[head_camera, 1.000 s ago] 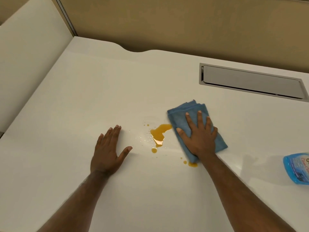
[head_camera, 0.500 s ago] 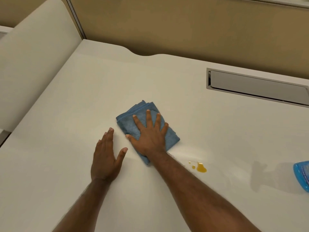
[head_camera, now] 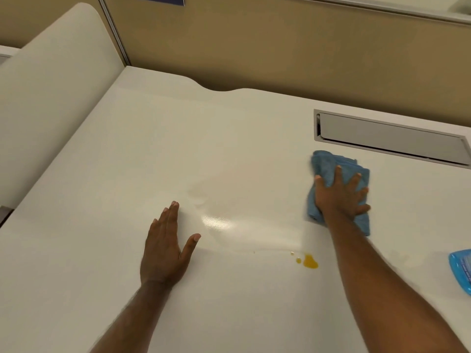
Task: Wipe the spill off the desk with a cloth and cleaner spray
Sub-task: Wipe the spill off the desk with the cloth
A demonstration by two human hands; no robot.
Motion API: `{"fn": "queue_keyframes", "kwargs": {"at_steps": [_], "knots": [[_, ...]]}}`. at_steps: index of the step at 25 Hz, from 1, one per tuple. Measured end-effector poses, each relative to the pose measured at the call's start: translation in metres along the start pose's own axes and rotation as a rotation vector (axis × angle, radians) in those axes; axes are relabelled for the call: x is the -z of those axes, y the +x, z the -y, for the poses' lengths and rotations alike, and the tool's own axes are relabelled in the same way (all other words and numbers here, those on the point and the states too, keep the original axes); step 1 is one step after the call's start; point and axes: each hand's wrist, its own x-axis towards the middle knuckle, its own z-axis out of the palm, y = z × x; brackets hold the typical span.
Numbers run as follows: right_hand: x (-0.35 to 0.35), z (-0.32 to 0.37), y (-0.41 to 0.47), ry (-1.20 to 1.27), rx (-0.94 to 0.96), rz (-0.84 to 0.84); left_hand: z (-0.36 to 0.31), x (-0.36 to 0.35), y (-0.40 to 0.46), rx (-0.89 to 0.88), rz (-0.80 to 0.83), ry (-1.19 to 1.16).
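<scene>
A folded blue cloth point(head_camera: 328, 165) lies on the white desk point(head_camera: 153, 149), right of centre. My right hand point(head_camera: 339, 197) presses flat on it with fingers spread. A small orange spill point(head_camera: 310, 261) with a few tiny droplets sits on the desk below the cloth, beside my right forearm. A wet, shiny smear point(head_camera: 224, 222) marks the desk between my hands. My left hand point(head_camera: 165, 245) rests flat and open on the desk at the left, holding nothing. The blue cleaner spray bottle point(head_camera: 461, 270) shows only partly at the right edge.
A grey recessed cable flap point(head_camera: 390, 137) sits in the desk behind the cloth. A tan partition wall point(head_camera: 280, 47) runs along the desk's back edge. A cream side panel point(head_camera: 51, 98) stands at the left.
My right hand swept the cloth left across the large orange puddle, then back to the right. The puddle is gone and a wet smear is left. My left hand stayed put.
</scene>
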Motion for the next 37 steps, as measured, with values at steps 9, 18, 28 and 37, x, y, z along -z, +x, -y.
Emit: {"fn": "queue_keyframes", "kwargs": {"at_steps": [9, 18, 28, 37], "knots": [[-0.021, 0.088, -0.031, -0.027, 0.338, 0.033, -0.001, 0.001, 0.0, 0.017, -0.026, -0.024], [-0.064, 0.095, -0.192, -0.001, 0.743, 0.098, -0.004, 0.003, -0.001, 0.073, -0.109, -0.098], [-0.029, -0.071, -0.187, -0.081, 0.303, -0.03, -0.006, 0.003, 0.0, 0.025, -0.101, -0.079], [0.007, -0.186, -0.114, -0.023, -0.096, -0.092, -0.01, 0.006, -0.004, 0.023, -0.092, -0.085]]}}
